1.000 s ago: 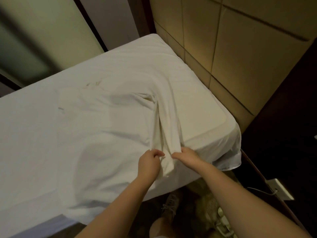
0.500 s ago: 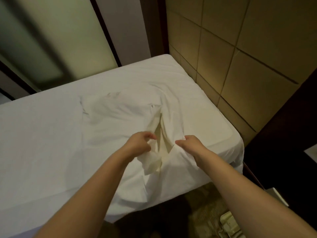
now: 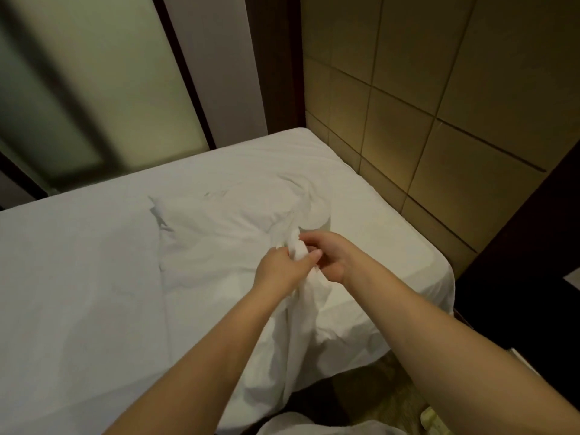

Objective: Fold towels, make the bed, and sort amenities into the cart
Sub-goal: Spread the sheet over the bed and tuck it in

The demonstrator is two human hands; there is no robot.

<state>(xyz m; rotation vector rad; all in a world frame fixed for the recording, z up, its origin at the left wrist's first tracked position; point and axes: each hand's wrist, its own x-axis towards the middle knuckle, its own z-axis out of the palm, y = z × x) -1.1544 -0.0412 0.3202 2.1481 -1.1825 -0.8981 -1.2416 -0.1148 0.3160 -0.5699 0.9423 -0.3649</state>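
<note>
The white cloth (image 3: 219,233) is not flat any more. A second ago it lay spread out on the bed (image 3: 78,277), and my hands were low at the bed's near edge, holding a long fold a little apart. Now both hands are higher, over the bed and closer to its near right corner, and they are right next to each other.

My left hand (image 3: 279,268) pinches a bunch of the cloth with thumb and curled fingers. My right hand (image 3: 329,259) curls over the top of the same bunch, so both hands are closed on the cloth and neither one is free.

The bunch sits between my two hands. From there the cloth runs away to the left and toward the bed's far edge, now pulled into wrinkles. Another part hangs down under my hands and over the near edge.

I think this means I am gathering the cloth to lift it or shake it out. No neat fold shows yet, so the folding is not done.
</note>
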